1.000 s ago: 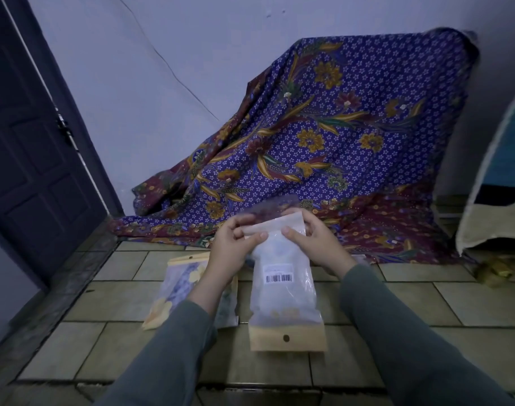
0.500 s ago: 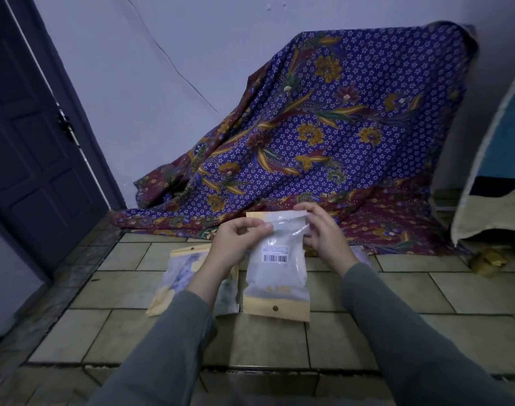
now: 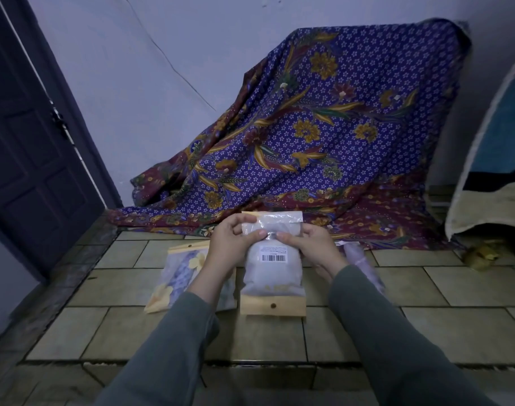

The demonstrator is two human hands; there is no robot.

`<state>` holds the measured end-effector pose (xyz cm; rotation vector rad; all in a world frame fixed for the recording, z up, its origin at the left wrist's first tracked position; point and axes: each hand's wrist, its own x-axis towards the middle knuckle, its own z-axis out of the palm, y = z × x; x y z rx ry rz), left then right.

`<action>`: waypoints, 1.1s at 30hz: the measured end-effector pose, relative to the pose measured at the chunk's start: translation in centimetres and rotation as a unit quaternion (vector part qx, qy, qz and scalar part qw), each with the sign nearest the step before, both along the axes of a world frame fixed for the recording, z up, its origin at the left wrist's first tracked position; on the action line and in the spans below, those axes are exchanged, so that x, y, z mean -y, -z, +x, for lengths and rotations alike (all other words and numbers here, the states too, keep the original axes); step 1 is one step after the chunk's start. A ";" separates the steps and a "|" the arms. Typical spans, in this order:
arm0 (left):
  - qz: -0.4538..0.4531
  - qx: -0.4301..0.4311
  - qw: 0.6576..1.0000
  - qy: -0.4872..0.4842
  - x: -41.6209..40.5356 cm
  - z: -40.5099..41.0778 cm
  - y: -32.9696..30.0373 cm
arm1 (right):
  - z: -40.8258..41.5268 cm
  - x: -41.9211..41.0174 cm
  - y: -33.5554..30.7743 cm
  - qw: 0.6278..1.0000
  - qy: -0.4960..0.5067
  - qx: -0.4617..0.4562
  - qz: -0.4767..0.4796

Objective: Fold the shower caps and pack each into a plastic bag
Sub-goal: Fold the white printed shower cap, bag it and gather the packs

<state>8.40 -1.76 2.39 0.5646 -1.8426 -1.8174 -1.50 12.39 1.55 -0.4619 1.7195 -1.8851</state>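
A: Scene, big to small: patterned cloth draped at the far wall, tiled floor, a packed bag lying near left. Centre, held above the floor: the plastic bag, shower cap inside as a white bulge.

B: Hands?

A: Left hand and right hand both curled round the bag's far end, thumbs pinching just under the flap. Looks like the sealing step.

B: Tips?

A: Push air toward the opening first. Fold the flap square, press from the middle outward. Keep the cap clear of the seal line.
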 end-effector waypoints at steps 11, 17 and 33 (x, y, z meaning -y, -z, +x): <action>-0.025 0.014 0.999 0.031 0.8 0.7 -1.5 | -1.2 -0.2 -0.6 0.994 0.022 -0.107 0.017; -0.055 -0.061 0.996 -0.031 0.8 0.9 -1.1 | -1.1 -0.6 -1.7 0.991 0.107 -0.012 0.080; -0.320 0.536 0.777 -0.076 1.4 4.8 6.8 | 3.4 -0.9 3.0 0.911 -0.023 -0.161 0.380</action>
